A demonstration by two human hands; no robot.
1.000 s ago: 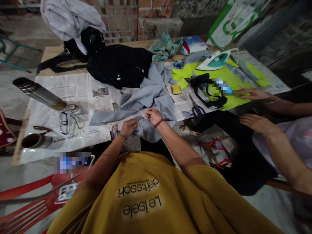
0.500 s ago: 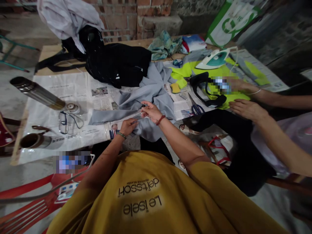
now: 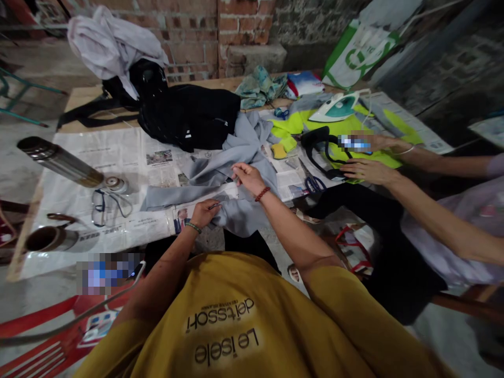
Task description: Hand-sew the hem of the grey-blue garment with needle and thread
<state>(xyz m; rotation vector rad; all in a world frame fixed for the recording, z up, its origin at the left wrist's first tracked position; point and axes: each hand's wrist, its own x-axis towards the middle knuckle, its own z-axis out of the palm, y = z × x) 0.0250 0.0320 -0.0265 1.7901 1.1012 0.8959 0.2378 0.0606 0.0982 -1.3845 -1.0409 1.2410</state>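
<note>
In the head view, the grey cloth lies crumpled across the newspaper on the bench, its near part hanging over the edge. The left hand has its fingers pinched on the cloth's near edge. The right hand is over the cloth, fingers bent; whether they grip anything cannot be told. A black bag crowds the cloth's far side; glasses and a mug sit left, scissors right, near a co-worker's hand.
</note>
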